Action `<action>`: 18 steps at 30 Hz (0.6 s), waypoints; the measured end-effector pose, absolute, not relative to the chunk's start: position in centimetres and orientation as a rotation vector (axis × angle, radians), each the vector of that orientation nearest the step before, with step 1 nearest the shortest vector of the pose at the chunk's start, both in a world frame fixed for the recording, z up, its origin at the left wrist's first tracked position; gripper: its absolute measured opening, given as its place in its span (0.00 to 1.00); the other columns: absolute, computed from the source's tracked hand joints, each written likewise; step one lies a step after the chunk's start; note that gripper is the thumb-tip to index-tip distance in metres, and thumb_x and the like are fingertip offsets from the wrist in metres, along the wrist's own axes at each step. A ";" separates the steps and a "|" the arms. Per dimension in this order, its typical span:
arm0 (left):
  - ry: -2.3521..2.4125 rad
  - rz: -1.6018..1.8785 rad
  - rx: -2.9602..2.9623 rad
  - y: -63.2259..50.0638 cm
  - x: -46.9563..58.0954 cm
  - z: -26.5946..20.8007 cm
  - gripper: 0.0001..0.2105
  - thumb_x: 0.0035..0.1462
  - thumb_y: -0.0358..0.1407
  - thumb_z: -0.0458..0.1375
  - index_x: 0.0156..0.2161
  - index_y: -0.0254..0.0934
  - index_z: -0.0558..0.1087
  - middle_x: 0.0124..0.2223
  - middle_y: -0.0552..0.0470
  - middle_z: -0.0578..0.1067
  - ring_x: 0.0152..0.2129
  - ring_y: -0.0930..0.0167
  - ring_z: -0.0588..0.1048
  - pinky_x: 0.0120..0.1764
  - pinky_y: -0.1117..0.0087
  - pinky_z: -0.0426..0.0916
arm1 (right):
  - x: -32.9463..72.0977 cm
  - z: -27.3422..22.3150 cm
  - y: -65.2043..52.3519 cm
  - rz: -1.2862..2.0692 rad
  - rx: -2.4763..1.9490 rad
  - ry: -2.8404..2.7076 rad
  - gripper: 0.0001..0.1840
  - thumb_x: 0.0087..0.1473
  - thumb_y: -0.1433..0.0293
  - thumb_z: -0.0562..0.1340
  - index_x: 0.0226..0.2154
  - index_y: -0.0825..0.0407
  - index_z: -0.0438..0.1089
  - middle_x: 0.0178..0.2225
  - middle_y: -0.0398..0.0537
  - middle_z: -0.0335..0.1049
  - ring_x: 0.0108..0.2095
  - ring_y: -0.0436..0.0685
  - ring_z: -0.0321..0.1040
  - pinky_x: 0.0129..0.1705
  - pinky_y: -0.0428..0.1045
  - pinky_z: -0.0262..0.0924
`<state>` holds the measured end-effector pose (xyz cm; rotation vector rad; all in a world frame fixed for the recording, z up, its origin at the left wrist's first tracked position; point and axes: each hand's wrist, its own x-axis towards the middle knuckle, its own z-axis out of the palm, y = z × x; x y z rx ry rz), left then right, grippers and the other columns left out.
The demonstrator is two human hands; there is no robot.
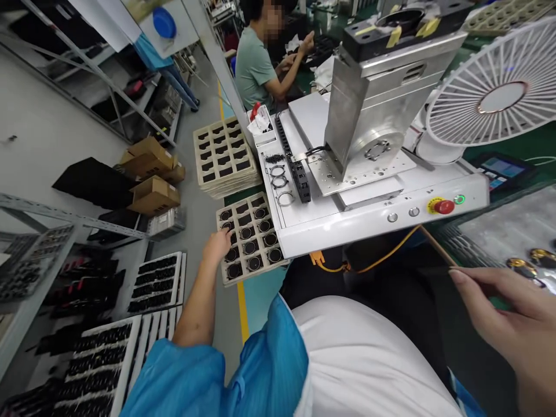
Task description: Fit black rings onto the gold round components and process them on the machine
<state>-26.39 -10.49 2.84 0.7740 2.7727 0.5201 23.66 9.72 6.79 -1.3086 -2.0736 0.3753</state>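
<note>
My left hand (216, 248) reaches down to a beige compartment tray (237, 279) at the left of the machine. Its fingers are closed at the rim of a round black watch case (226, 225) in the left column. Similar round cases fill most of the other pockets; a few pockets in the upper part hold none. My right hand (506, 315) is raised at the right, away from the machine. Its thumb and forefinger are pinched together; whatever is between them is too small or thin to make out.
A white bench machine (334, 229) carries a metal block (369, 110), rings (285, 198) and a red stop button (443, 207). A white fan (499, 98) stands right. Stacked trays (226, 156) stand behind the left tray. A co-worker (256, 69) sits beyond. An orange cable (386, 255) hangs in front.
</note>
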 end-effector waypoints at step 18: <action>1.785 1.822 1.765 -2.2 -18.3 11.4 0.09 0.53 0.43 0.73 0.34 0.40 0.83 0.34 0.48 0.84 0.27 0.67 0.83 0.33 0.65 0.83 | 15.2 18.5 17.3 0.349 -0.531 -2.054 0.06 0.59 0.69 0.67 0.30 0.45 0.74 0.26 0.44 0.75 0.24 0.54 0.70 0.26 0.50 0.62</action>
